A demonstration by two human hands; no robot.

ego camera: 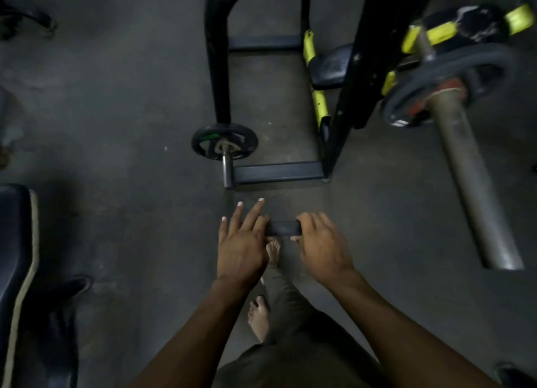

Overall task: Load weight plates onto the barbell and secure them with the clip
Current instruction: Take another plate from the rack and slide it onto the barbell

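I hold a small black weight plate (283,228) edge-on in front of me, above my bare feet. My right hand (319,243) grips its right edge with curled fingers. My left hand (242,242) presses against its left edge, fingers stretched out. The barbell (470,178) lies at the right, its thick sleeve pointing toward me, with a large dark plate (494,67) on it against a red collar (449,92). No clip is visible.
A black rack frame (220,67) with yellow parts stands ahead. A small plate (224,142) hangs on its storage peg near the floor bar (279,172). A padded bench (14,256) sits at the left. The floor is dark rubber.
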